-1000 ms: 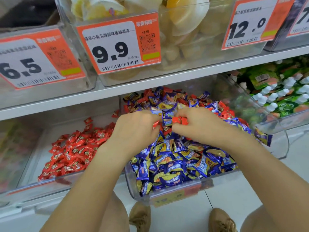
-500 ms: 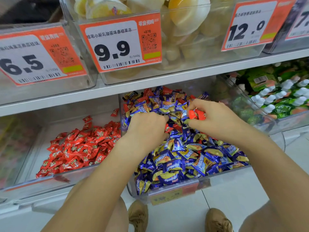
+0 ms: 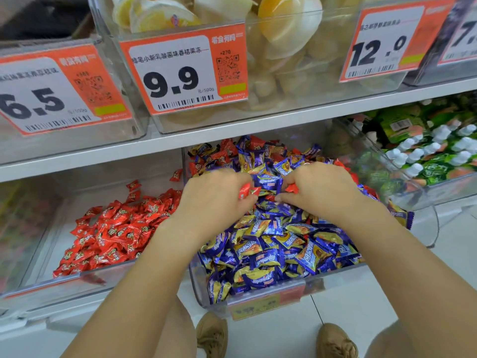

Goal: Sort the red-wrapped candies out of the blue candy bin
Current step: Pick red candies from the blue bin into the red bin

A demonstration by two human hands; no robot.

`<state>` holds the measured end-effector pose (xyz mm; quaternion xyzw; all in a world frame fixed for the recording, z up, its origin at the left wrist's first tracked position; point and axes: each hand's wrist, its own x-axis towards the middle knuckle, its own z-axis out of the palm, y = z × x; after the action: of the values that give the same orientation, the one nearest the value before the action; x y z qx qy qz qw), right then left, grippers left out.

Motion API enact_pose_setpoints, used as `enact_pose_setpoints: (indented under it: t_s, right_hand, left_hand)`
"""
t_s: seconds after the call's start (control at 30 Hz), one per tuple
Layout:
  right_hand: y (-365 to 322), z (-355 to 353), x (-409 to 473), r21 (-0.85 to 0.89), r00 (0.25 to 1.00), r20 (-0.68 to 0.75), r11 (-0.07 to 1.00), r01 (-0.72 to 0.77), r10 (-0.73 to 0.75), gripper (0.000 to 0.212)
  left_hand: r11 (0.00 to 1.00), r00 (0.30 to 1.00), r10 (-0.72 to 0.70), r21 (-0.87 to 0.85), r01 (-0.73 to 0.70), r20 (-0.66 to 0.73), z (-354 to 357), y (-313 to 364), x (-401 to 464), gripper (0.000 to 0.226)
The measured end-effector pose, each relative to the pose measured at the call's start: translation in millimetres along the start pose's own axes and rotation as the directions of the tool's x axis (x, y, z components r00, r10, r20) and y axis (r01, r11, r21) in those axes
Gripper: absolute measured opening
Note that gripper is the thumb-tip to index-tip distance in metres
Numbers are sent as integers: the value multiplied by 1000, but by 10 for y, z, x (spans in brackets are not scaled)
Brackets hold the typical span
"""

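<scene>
A clear bin on the lower shelf is heaped with blue-and-gold wrapped candies. Several red-wrapped candies lie mixed in at its back. Both hands are over the middle of the heap. My left hand grips red-wrapped candies that poke out between its curled fingers. My right hand pinches a red candy at its fingertips. To the left, another clear bin holds a pile of red-wrapped candies.
The upper shelf carries bins of jelly cups with orange price tags hanging just above my hands. A bin of green pouches stands to the right. My shoes are on the white floor below.
Both hands have come closer together over the heap's middle. My right hand, still pinching its red candy, has drawn back a little; red candies now show in my left hand.
</scene>
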<state>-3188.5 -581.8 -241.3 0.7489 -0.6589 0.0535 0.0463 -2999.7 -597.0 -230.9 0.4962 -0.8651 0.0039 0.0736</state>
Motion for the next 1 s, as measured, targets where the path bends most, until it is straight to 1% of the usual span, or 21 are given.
enact_pose_setpoints:
  t_s: [0.07,0.13,0.2,0.27,0.37,0.43,0.47,0.53,0.6,0.67,0.73,0.77,0.83,0.9,0.97,1.0]
  right_hand:
    - [-37,24,25,-16,999,22,999,29,-29,40]
    - [-80,66,59,-72,998,28,996,59,-57,39]
    - [-104,108,89,-108,997,28,992,71,-68,32]
    - [-100,117,99,-95,997,14,993,72,-71,24]
    - [-54,37,62,48,999,-19,998,44,-43,18]
    - [5,-68,5,215,1000,-28,976,10,-4,15]
    - [33,-127,-27,331,1000,-19,944,-9,16,12]
    - [88,-201,-76,566,999,20,823,-48,44,6]
    - [112,-225,-113,702,996,74,706,-88,50,8]
    - [95,-229,-133,771,992,105,625,-123,66,10]
    - [55,-259,-139,820,989,123,552,-151,88,12]
    - [28,-280,-147,839,986,133,518,-166,101,13]
    - [-45,-326,-161,877,982,144,445,-184,121,13]
    - [-147,-359,-185,902,981,151,390,-186,120,13]
    - [-315,-392,-185,905,982,165,382,-188,93,15]
    - [-420,-412,-173,905,982,176,379,-191,74,16]
  left_hand:
    - [997,998,-44,-71,42,-40,-32,-75,-25,32]
    - [992,996,-75,-109,70,-41,-34,-125,-26,31]
    - [987,996,-84,-141,80,-26,-28,-142,-21,30]
    - [980,996,-85,-183,81,-17,-26,-149,-24,28]
    - [938,996,-92,-337,80,-19,-44,-180,-37,22]
    - [866,995,-98,-493,83,-5,-73,-196,-51,13]
    - [814,995,-101,-574,85,5,-97,-197,-58,11]
    - [695,995,-102,-714,86,20,-131,-194,-65,10]
    - [604,994,-104,-793,84,26,-159,-184,-70,11]
    - [521,991,-118,-846,110,56,-172,-158,-88,14]
    - [429,984,-137,-888,166,117,-193,-147,-118,16]
    - [400,978,-141,-896,196,151,-211,-164,-140,17]
    - [388,972,-123,-892,233,200,-270,-249,-190,18]
    - [359,971,-100,-902,239,218,-338,-369,-263,19]
    - [316,973,-97,-921,230,209,-408,-513,-361,19]
    - [314,974,-98,-922,224,204,-438,-586,-421,19]
